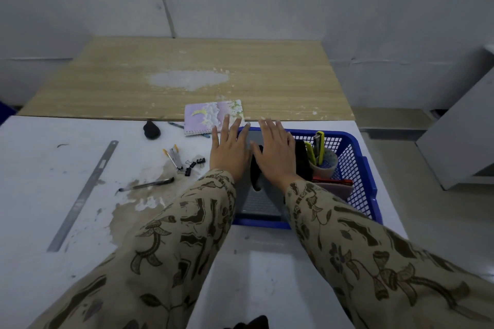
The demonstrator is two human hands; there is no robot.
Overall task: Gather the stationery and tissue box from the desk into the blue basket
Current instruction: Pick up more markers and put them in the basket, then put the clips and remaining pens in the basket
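The blue basket (358,168) stands at the right of the white desk. A grey tissue box (260,203) with a dark slot lies in its left half. My left hand (230,151) and my right hand (275,153) rest flat on top of the box, fingers spread, gripping nothing. A cup (324,165) with yellow cutters and a red item (334,182) sit in the basket's right half. Left of the basket lie a pastel notebook (211,117), a black pen (149,184), several binder clips (193,164), small pliers (173,157) and a long steel ruler (83,195).
A wooden board (187,77) covers the far half of the desk. A black lump (151,129) and a blue pen (175,125) lie by its edge. A brown stain (133,211) marks the desk. A white cabinet (459,136) stands at the right.
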